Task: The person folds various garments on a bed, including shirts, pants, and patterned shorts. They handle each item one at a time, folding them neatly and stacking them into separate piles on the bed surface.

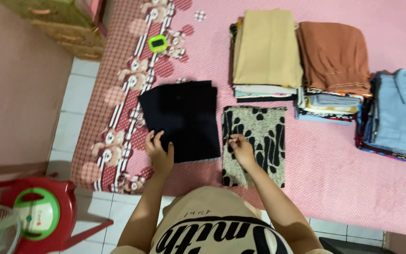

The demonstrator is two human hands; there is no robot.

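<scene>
A folded black cloth (182,120) lies flat on the pink bed, just beside a folded beige cloth (257,141) with black blotches.

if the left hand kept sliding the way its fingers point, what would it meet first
Probably just more of the black folded cloth that the left hand rests on; past its far edge, likely the green timer.

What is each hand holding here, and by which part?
Left hand rests on the near edge of the folded black cloth. Right hand pinches the patterned cloth near its left edge. Neither is lifted.
</scene>
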